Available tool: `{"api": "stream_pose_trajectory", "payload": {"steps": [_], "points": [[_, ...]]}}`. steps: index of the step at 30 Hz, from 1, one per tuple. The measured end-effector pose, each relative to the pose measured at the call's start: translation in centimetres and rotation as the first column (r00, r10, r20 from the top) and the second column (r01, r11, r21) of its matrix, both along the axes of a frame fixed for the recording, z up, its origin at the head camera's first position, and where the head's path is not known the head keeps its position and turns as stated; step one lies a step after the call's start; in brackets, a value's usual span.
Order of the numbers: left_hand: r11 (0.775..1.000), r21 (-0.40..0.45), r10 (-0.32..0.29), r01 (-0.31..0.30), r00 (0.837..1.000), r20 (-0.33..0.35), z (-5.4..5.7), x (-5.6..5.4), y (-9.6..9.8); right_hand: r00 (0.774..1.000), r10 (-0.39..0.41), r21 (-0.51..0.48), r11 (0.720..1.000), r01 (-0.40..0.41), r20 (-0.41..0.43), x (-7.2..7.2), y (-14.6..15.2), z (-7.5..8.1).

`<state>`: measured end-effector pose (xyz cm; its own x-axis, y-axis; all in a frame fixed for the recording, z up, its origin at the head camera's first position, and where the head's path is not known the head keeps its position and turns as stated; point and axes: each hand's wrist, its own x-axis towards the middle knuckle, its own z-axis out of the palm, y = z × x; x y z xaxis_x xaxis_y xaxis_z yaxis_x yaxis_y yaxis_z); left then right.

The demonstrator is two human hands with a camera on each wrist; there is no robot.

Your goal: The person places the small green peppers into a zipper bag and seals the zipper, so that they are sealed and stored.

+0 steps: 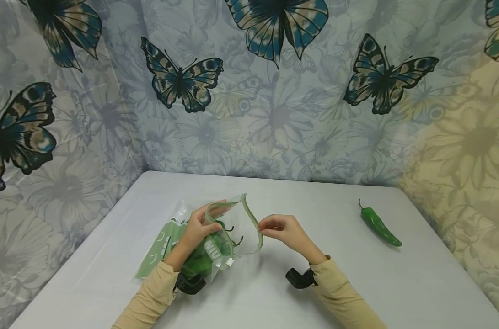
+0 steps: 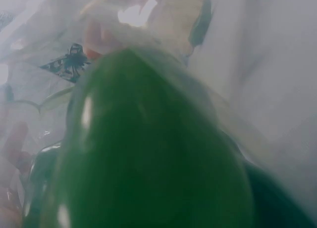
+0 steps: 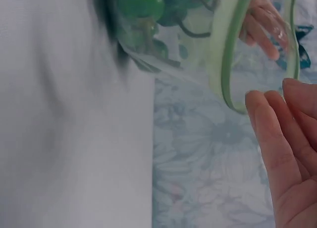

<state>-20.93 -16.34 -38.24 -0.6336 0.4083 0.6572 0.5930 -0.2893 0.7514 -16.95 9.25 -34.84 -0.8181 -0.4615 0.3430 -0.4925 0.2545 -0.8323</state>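
Observation:
A clear zip bag (image 1: pixel 152 257) with green print lies tilted left of the table's middle, its green-edged mouth spread wide. Several green peppers (image 1: pixel 200 262) sit inside, with dark curved stems near the opening. My left hand (image 1: pixel 196 232) grips the bag at the near side of its mouth. At the right edge of the mouth, my right hand (image 1: pixel 288 230) pinches the rim (image 3: pixel 225 49) between thumb and fingertips. A large green pepper (image 2: pixel 148 148) behind the plastic fills most of the left wrist view and hides the left hand's grip there.
One long green pepper (image 1: pixel 378 226) lies alone on the right of the white table (image 1: pixel 335 201), stem pointing to the back. Behind the table hangs a butterfly-patterned cloth (image 1: pixel 274 123). Black wrist cameras (image 1: pixel 300 278) hang under both forearms.

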Motion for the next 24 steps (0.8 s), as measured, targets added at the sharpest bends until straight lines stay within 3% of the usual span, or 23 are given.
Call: {"api": "stream_pose_trajectory", "payload": {"steps": [10,18,24], "points": [[1.0,0.007,-0.009,0.009,1.0,0.014,-0.1,0.1,0.1,0.996,-0.091,-0.039,0.995,0.091,0.007,-0.2,2.3,0.7],[1.0,-0.012,0.017,-0.017,1.0,0.013,0.0,0.0,0.1,0.99,-0.143,-0.095,0.985,0.141,-0.009,-2.1,4.8,-0.7],[1.0,-0.016,0.01,-0.01,1.0,0.012,-0.1,0.0,0.0,0.984,-0.177,-0.104,0.978,0.179,0.028,-2.3,5.3,-0.5]]}}
